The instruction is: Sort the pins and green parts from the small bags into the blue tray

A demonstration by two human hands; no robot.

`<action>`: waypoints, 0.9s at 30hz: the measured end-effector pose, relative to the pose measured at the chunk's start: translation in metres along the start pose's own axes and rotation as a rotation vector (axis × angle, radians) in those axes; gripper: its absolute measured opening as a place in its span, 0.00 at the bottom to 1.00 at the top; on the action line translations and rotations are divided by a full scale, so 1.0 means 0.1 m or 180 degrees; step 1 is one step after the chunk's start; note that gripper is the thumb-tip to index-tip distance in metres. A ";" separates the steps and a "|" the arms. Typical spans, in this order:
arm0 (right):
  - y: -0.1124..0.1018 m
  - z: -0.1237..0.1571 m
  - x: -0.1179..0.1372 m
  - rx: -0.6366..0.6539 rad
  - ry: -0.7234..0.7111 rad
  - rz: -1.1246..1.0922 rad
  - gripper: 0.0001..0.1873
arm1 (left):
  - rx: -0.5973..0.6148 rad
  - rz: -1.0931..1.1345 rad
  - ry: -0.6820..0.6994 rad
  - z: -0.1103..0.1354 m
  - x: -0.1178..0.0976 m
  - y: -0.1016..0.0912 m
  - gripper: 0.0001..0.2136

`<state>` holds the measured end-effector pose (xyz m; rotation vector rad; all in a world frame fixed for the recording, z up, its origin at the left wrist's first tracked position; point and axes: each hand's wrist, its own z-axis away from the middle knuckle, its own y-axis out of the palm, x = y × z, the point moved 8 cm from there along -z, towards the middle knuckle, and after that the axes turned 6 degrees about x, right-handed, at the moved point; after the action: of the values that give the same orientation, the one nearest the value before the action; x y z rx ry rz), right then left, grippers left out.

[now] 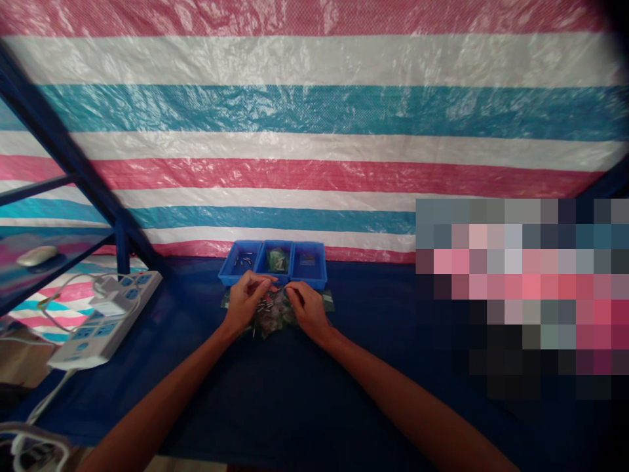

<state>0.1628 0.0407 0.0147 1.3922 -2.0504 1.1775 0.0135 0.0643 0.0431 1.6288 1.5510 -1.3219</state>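
My left hand (247, 300) is closed, thumb and fingertips brought together over a heap of small metal pins (266, 305). Facing it, my right hand (308, 305) is also closed, its fingertips pinched together a short way off. Whatever sits between the fingers of either hand is too small to make out. Under and between both hands lies a crumpled clear plastic bag (269, 326), with the pins on or in it. Just behind stand three blue trays side by side: the left tray (227, 269) has a few pins, the middle tray (265, 270) a greenish packet, the right tray (319, 265) a small clear piece.
A white power strip (111, 344) with plugs and cables lies on the left of the dark blue table (206, 406). Beyond it, a white mouse-like object (37, 256) rests on a shelf. Striped plastic sheeting (314, 111) hangs behind. The right side is pixelated.
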 end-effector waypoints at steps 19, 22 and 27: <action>0.00 0.01 0.01 0.0009 0.0004 -0.0031 0.14 | 0.0145 -0.1635 0.0577 -0.01 -0.10 0.00 0.11; -0.01 0.01 0.02 -0.0007 -0.0006 -0.0045 0.14 | 0.0148 -0.1630 0.0600 -0.02 -0.09 0.00 0.11; -0.01 0.00 0.02 -0.0012 -0.0001 -0.0024 0.14 | 0.0181 -0.1572 0.0634 -0.01 -0.07 0.01 0.12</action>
<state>0.1629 0.0394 0.0168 1.3975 -2.0448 1.1700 0.0154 0.0622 0.0497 1.5016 2.1543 -1.4894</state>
